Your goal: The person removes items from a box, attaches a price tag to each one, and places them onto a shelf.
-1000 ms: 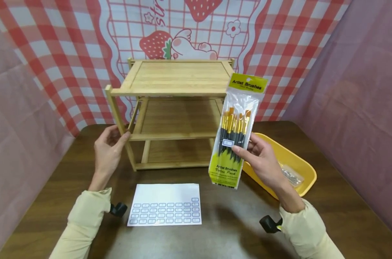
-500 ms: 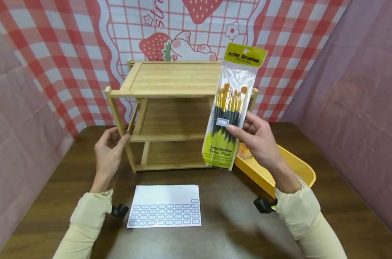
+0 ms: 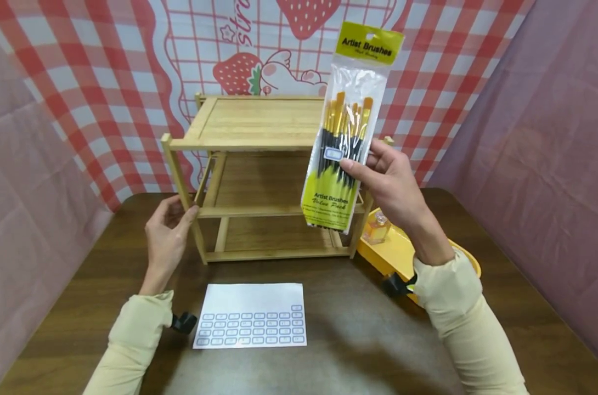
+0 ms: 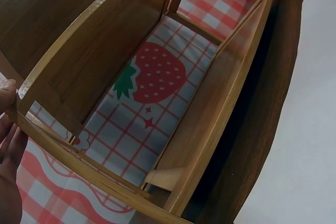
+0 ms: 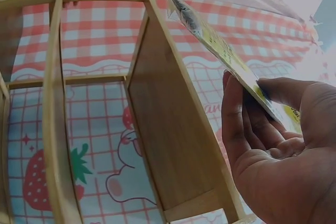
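A pack of artist brushes (image 3: 348,120), clear plastic with a yellow-green header and base, is pinched by my right hand (image 3: 395,178), thumb in front and fingers behind. It leans slightly and overlaps the right end of a three-tier wooden shelf rack (image 3: 264,211) in the head view. A small blue-framed label (image 3: 334,154) sits on its front, near my thumb. In the right wrist view the pack (image 5: 226,51) shows nearly edge-on, beyond the rack's top board. My left hand (image 3: 165,236) grips the rack's left front post at the middle tier, thumb on the front corner.
A white sheet (image 3: 252,296) with rows of blue-framed labels lies in front of the rack. Partly behind my right forearm stands a yellow tray (image 3: 400,255), with a small orange bottle (image 3: 376,227) in it. A red-checked strawberry cloth (image 3: 442,82) hangs behind.
My right hand has raised the brush pack and brought it slightly left, from beside the rack to above its top board's height. My left hand has stayed on the post.
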The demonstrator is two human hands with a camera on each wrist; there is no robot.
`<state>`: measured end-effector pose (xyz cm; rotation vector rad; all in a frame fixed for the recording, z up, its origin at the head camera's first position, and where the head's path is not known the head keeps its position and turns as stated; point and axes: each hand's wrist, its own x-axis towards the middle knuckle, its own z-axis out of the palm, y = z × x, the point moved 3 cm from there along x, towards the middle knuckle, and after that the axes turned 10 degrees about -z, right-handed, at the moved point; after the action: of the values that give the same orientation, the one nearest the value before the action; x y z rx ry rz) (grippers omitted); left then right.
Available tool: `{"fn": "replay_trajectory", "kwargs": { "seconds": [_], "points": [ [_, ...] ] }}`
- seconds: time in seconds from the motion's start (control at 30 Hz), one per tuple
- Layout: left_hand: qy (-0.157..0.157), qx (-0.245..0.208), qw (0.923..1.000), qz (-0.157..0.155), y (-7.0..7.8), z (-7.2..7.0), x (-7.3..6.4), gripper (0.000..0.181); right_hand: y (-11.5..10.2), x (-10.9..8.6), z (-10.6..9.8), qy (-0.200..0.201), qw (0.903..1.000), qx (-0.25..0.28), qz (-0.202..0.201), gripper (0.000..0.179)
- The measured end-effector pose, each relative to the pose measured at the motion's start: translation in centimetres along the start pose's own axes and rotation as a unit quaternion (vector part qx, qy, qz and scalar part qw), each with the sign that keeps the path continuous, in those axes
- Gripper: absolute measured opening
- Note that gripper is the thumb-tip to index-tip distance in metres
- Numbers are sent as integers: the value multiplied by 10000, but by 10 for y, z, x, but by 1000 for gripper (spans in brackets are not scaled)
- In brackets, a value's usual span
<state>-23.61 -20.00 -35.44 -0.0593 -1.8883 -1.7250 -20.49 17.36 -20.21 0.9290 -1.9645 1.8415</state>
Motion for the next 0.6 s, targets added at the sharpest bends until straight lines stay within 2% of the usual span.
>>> {"fn": "replay_trajectory", "kwargs": {
  "seconds": [0.13, 0.37, 0.6],
  "points": [
    [43, 12, 10000, 4, 4, 1, -2, 27, -3, 13, 1, 0, 9998, 176, -70, 38],
    [61, 95, 9999, 20, 32, 4, -14, 27, -5, 35, 1, -9, 9994, 323, -96, 40],
    [72, 95, 9999, 33, 35, 5, -15, 26, -4, 54, 2, -71, 9999, 107, 64, 40]
  ]
}}
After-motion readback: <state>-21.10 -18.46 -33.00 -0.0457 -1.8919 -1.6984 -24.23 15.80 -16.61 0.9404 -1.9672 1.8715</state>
